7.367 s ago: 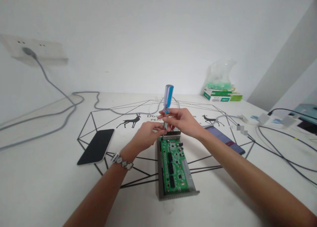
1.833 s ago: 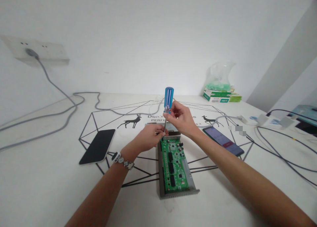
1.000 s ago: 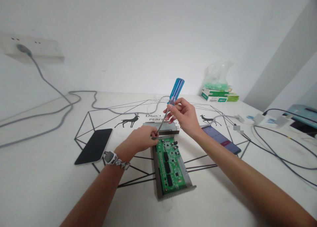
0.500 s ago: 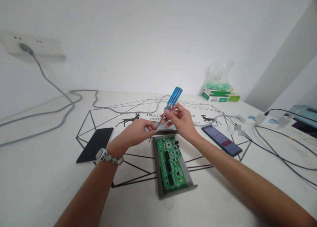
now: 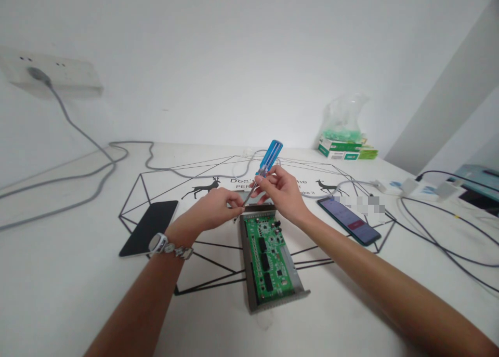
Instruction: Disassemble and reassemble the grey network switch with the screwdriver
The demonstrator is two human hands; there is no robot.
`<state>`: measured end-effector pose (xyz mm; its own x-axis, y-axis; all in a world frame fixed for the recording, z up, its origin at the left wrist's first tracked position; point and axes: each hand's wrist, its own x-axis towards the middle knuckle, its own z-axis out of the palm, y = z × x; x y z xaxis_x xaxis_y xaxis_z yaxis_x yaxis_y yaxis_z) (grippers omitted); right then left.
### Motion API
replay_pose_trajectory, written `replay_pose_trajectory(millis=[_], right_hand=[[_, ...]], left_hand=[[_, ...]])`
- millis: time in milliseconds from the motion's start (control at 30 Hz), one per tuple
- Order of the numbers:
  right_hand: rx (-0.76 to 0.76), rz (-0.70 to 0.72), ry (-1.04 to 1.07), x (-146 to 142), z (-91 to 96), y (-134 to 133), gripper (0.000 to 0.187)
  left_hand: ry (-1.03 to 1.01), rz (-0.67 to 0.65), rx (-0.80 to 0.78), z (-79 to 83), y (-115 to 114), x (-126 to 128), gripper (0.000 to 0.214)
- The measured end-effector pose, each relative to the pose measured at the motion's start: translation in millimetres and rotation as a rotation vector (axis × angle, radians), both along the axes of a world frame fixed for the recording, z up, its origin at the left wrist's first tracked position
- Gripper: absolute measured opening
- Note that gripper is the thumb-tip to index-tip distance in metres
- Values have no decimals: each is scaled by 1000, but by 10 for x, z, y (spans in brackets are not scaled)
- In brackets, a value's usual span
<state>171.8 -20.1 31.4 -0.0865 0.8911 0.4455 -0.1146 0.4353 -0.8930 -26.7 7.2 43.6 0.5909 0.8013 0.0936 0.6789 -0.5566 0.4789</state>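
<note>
A screwdriver [image 5: 270, 156] with a clear blue handle leans up to the right, its shaft pointing down and left. My right hand [image 5: 284, 193] is closed around it where shaft and handle meet. At the tip, the thumb and fingers of my left hand [image 5: 217, 207] are pinched together; what sits between them is too small to make out. Just below both hands lies an open metal case [image 5: 245, 274] holding a green circuit board [image 5: 275, 274]. A grey metal piece [image 5: 259, 208] lies behind the case, partly hidden by my hands.
A dark phone [image 5: 150, 229] lies left of my left wrist, and a lit phone [image 5: 349, 221] lies to the right. Grey cable [image 5: 171, 171] runs along the back from a wall socket [image 5: 70, 71]. Small boxes [image 5: 339, 150] stand back right; black cables [image 5: 436, 237] and white adapters [image 5: 419, 188] lie far right.
The screwdriver and my right hand have shifted slightly left, with the handle end a little lower. My left hand stays pinched at the tip, almost unmoved.
</note>
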Motion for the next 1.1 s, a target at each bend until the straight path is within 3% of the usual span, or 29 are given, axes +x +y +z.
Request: replay_pose_trajectory(millis=[267,533,733,867,1100], right_hand=[[-17,-18,70,37,74,-7,45],[-54,85,41,16,34,-48,35],[-27,40,53,52,37,-105,33],[-37,-48,97,155,-73,-196,32],[-138,-214,235,345,-357,-450,32]], left_hand=[[-67,-46,16,98,-73,45,25],[-212,-104,-29,137,-144,130,33],[-260,-112,-45,143,-204,223,33],[-216,-77,-60,116,-231,248,31],[-68,-130,-73,5,-210,291,22]])
